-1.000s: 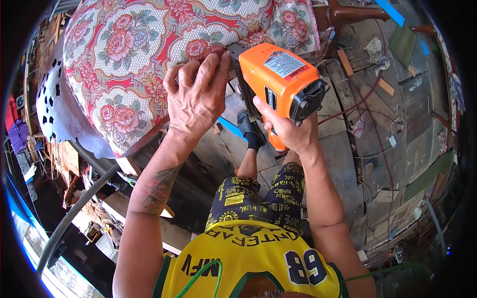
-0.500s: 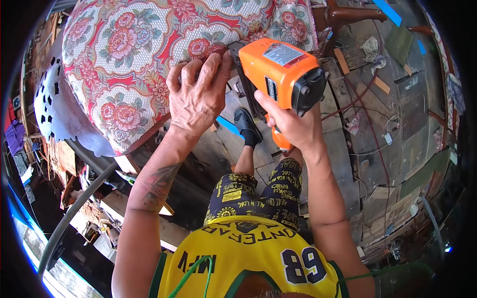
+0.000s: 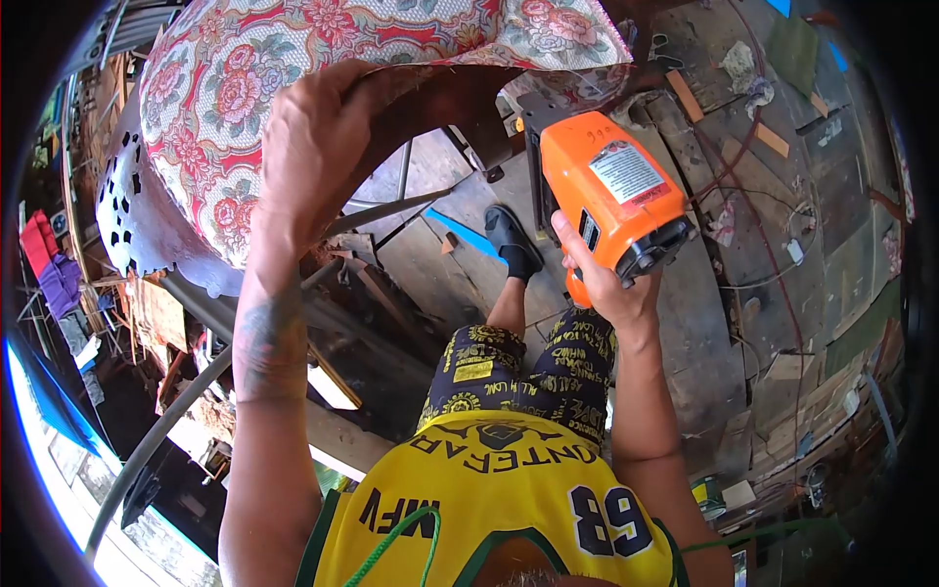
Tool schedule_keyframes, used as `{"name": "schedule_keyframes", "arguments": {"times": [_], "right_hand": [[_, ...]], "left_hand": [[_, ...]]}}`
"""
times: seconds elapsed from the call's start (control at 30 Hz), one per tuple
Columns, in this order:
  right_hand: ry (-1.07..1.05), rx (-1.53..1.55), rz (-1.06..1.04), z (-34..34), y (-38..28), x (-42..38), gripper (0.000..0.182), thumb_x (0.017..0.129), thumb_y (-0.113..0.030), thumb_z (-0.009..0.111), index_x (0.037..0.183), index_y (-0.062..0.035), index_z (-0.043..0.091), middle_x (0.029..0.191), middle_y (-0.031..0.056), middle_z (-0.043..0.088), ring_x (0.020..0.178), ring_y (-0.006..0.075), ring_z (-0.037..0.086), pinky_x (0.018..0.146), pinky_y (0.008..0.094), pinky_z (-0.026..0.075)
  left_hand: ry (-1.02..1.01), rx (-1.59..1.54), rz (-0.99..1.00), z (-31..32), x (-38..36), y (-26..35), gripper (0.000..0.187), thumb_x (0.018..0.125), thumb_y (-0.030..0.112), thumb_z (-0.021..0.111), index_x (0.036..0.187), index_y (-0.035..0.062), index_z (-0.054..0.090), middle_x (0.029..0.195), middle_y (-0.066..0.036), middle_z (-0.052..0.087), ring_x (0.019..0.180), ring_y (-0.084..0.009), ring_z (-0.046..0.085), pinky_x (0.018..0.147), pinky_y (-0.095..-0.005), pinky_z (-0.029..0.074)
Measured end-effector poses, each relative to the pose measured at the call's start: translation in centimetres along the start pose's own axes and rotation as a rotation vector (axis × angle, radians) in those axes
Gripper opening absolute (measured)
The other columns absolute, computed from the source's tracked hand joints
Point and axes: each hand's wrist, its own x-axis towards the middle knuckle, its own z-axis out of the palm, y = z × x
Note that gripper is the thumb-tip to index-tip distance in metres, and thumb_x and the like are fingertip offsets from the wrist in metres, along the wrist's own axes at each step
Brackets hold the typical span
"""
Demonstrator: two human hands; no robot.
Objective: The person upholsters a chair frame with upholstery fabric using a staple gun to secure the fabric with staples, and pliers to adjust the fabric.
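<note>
Floral upholstery fabric (image 3: 391,34) in red, white and green covers a rounded seat-like piece, its near edge raised from the dark brown wooden frame (image 3: 440,98). My left hand (image 3: 318,147) is closed on that edge, the fingertips partly hidden behind the cloth. In my right hand (image 3: 616,293) is an orange staple gun (image 3: 606,181) with a black end cap, held by its handle. Its dark nose and magazine point away from me, to the right of the frame and apart from the fabric under my left hand.
Below is a worn plank floor (image 3: 694,323) with wood scraps (image 3: 685,96), a reddish hose (image 3: 773,264) and a blue strip (image 3: 468,235) beside my foot (image 3: 511,240). A grey pipe (image 3: 147,440) curves along the left, near piled debris. White perforated material (image 3: 137,215) hangs beside the seat.
The fabric's near edge has been lifted, baring the wooden frame. My left hand has moved left and turned while gripping it. My right hand has shifted the staple gun right, away from the seat.
</note>
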Motion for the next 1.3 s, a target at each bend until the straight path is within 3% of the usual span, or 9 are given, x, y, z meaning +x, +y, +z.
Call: {"name": "schedule_keyframes", "arguments": {"times": [0.2,0.27,0.33,0.6,0.67,0.7,0.93,1.13,1.3], "right_hand": [[-0.099,-0.368,-0.291,-0.1,1.2,-0.6,0.025,0.088,-0.004,0.076,0.113,-0.0082,0.077,0.082,0.0039,0.068,0.069,0.0168,0.066,0.068,0.0313,0.054],[-0.112,-0.591,-0.447,0.1,1.2,-0.5,0.047,0.079,-0.003,0.077,0.125,-0.0127,0.077,0.099,0.0041,0.072,0.085,0.0209,0.070,0.082,0.0343,0.056],[-0.152,-0.644,-0.461,0.8,1.1,-0.2,0.052,0.075,-0.004,0.076,0.127,-0.0142,0.076,0.111,0.0033,0.072,0.095,0.0226,0.070,0.090,0.0366,0.055],[-0.202,-0.183,-0.348,4.7,-0.7,3.9,0.033,0.085,-0.007,0.077,0.118,-0.0089,0.077,0.087,0.0033,0.071,0.062,0.0115,0.066,0.065,0.0325,0.055],[-0.178,0.174,-0.069,5.5,-1.2,4.2,0.021,0.089,-0.006,0.077,0.110,-0.0044,0.076,0.087,0.0021,0.070,0.058,0.0102,0.064,0.056,0.0275,0.052],[-0.117,0.046,-0.312,5.9,-0.9,4.8,0.015,0.090,-0.005,0.077,0.105,-0.0020,0.074,0.084,0.0015,0.069,0.055,0.0091,0.062,0.052,0.0250,0.050],[-0.105,-0.086,-0.412,7.0,-0.6,4.9,0.017,0.089,-0.004,0.078,0.105,-0.0013,0.071,0.076,0.0010,0.067,0.054,0.0075,0.061,0.051,0.0249,0.049],[-0.099,0.261,-0.160,7.2,-1.2,5.4,0.018,0.089,-0.003,0.079,0.103,-0.0025,0.067,0.074,0.0003,0.066,0.053,0.0075,0.060,0.049,0.0246,0.048],[-0.109,-0.107,-0.397,6.8,-1.1,5.4,0.018,0.090,-0.004,0.078,0.104,-0.0018,0.069,0.076,0.0005,0.066,0.053,0.0080,0.059,0.049,0.0249,0.049]], "left_hand": [[0.026,-0.047,0.027,0.7,-1.0,-0.2,0.021,0.097,0.027,0.070,0.105,0.0095,0.078,0.091,-0.015,0.076,0.083,-0.0343,0.075,0.075,-0.0436,0.057],[0.161,0.215,0.449,2.4,-2.1,-2.6,0.025,0.092,0.016,0.072,0.116,0.0142,0.075,0.095,-0.006,0.072,0.086,-0.0249,0.069,0.079,-0.0396,0.053],[0.229,0.457,0.491,3.6,-3.9,-2.1,0.035,0.089,0.013,0.071,0.123,0.0183,0.073,0.105,0.000,0.068,0.097,-0.0197,0.065,0.088,-0.0374,0.049],[0.218,0.541,0.457,5.8,-5.4,-3.9,0.060,0.083,0.012,0.070,0.142,0.0222,0.063,0.126,0.003,0.056,0.115,-0.0180,0.056,0.105,-0.0437,0.038],[0.209,0.534,0.447,5.8,-5.5,-3.8,0.061,0.082,0.013,0.069,0.142,0.0211,0.063,0.127,0.003,0.056,0.115,-0.0177,0.055,0.106,-0.0434,0.037],[0.196,0.534,0.444,5.8,-5.5,-3.8,0.061,0.082,0.013,0.069,0.142,0.0206,0.063,0.127,0.003,0.056,0.115,-0.0176,0.055,0.106,-0.0432,0.036],[0.189,0.509,0.438,5.8,-5.4,-3.9,0.057,0.083,0.015,0.069,0.139,0.0184,0.065,0.125,0.004,0.056,0.114,-0.0176,0.055,0.106,-0.0429,0.036],[0.202,0.484,0.445,5.8,-5.4,-3.7,0.053,0.083,0.017,0.070,0.136,0.0180,0.067,0.124,0.004,0.057,0.113,-0.0178,0.055,0.105,-0.0431,0.037],[0.196,0.472,0.445,5.8,-5.3,-3.7,0.052,0.083,0.017,0.071,0.134,0.0176,0.068,0.124,0.004,0.057,0.113,-0.0180,0.055,0.105,-0.0432,0.037]]}}
